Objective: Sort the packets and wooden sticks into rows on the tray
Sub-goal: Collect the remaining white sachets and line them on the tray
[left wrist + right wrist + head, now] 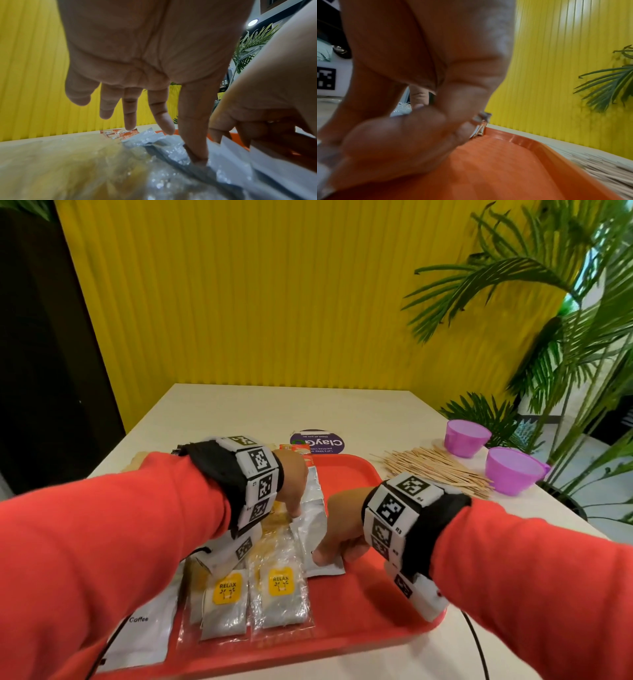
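A red plastic tray [356, 474] is set on a cream table [239, 405]. Clear-wrapped tea packets with yellow "RELAX" labels [279, 594] are laid side by side on it, with silver foil sachets [313, 501] just beyond. The left hand [291, 474] is spread, its index fingertip [197, 159] pressed onto a silver sachet. A sachet corner is pinched by the right hand [342, 529]. A heap of thin wooden sticks [435, 470] lies off the tray, beside two purple plastic cups [510, 474].
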Action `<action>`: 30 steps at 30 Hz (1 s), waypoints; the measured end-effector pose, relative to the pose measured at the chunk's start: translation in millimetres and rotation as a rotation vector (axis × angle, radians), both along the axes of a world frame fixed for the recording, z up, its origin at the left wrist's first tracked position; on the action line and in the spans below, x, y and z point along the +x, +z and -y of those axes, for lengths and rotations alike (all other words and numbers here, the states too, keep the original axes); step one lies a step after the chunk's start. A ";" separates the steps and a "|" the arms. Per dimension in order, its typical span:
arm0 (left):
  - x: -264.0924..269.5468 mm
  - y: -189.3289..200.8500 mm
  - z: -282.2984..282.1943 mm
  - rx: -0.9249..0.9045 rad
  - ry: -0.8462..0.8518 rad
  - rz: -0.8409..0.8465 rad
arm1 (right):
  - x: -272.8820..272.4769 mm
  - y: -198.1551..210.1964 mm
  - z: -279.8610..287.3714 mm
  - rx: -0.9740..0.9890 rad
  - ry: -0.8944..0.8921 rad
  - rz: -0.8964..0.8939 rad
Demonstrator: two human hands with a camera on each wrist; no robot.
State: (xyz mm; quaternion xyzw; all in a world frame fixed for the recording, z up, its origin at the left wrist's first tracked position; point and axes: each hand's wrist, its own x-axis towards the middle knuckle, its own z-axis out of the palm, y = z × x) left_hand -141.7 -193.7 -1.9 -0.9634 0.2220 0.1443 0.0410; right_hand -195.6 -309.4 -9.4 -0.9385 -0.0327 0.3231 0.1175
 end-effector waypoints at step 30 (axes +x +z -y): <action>-48.9 18.8 125.3 -0.205 -0.137 -0.044 | -57.7 11.9 188.8 -0.445 -0.260 0.267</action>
